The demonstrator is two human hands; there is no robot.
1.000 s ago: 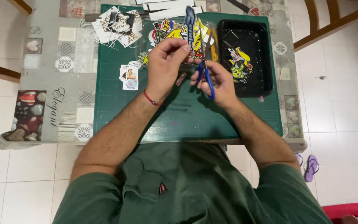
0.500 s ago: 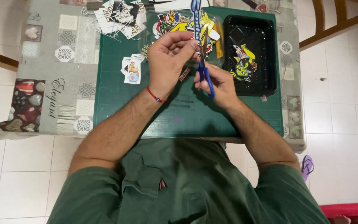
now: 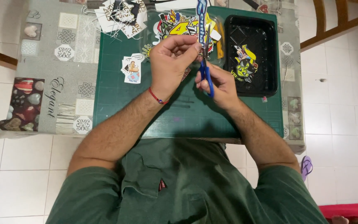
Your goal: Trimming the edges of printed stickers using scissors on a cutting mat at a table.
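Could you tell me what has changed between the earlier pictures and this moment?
Very little. The left hand keeps pinching the long blue sticker strip, which now stands a little more upright, and the right hand still works the blue-handled scissors at its lower end. Nothing was picked up or let go. The green cutting mat, black tray and sticker pile stayed put.

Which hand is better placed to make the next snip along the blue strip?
The right hand, probably: its fingers are in the blue-handled scissors, whose blades meet the strip. The left hand pinches the strip's lower end, holding it up.
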